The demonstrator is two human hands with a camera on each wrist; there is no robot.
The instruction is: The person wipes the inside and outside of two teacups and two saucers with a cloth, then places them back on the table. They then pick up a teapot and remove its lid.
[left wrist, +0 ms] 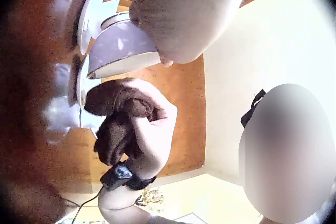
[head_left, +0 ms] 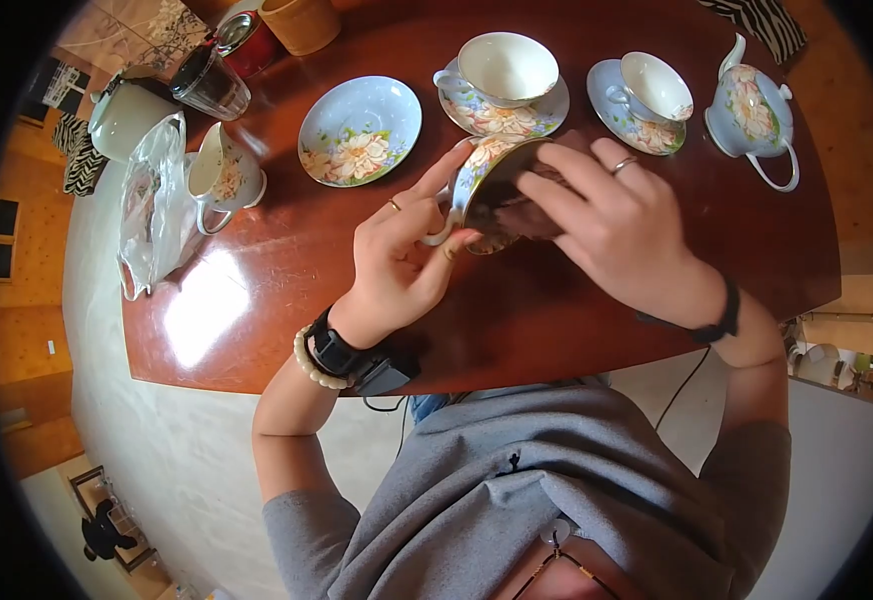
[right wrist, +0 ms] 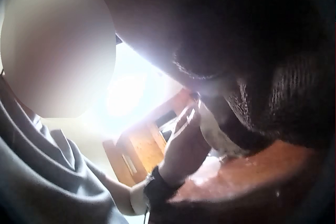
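Above the table, my left hand (head_left: 399,250) grips a floral teacup (head_left: 469,182) tipped on its side, its mouth turned toward my right hand (head_left: 625,222). A dark brown cloth (left wrist: 113,134) is bunched in my right hand, held right at the cup's mouth; its folds hide part of the cup's inside in the head view. From the left wrist view, the cup (left wrist: 123,48) shows a pale lilac outside and a white inside. Across the right wrist view, the cloth (right wrist: 262,92) looms dark and close, with the left hand (right wrist: 184,148) beyond it.
Beyond my hands stand two teacups on saucers (head_left: 507,70) (head_left: 657,88), a blue floral plate (head_left: 360,130) and a teapot (head_left: 752,112). At left are a creamer (head_left: 227,178), a plastic bag (head_left: 154,205), a white pot (head_left: 132,118), a dark-topped glass (head_left: 212,85) and a wooden container (head_left: 300,24).
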